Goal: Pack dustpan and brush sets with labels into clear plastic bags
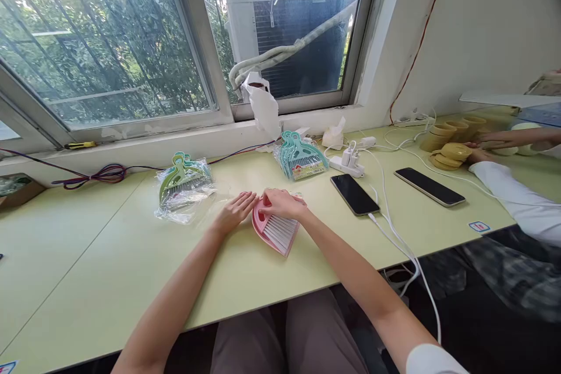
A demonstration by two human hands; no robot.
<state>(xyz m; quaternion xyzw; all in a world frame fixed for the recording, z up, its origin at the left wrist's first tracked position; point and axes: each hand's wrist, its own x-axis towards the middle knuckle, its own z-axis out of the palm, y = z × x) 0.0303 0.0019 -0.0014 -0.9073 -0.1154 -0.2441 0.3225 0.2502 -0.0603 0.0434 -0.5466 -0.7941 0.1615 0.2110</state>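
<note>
A pink dustpan point(259, 228) lies on the table in front of me. A pink hand brush with pale bristles point(280, 232) rests in it. My right hand point(281, 203) bends over the upper part of the set, its fingers closed around the brush's handle end; part of the handle is hidden beneath it. On the left side, my left hand point(239, 209) lies with its fingers stretched out, the fingertips at the dustpan's edge. Green brush and dustpan sets in clear plastic point(182, 184) lie to the left. Teal sets in plastic point(302, 155) lie behind my right hand.
Two phones point(355, 194) lie on the right, beside a white power strip point(346, 165) with cables running over the table's front edge. Farther right, a co-worker's hands are at yellow round pieces point(451, 155). A bundled dark cable point(99, 175) lies by the window wall.
</note>
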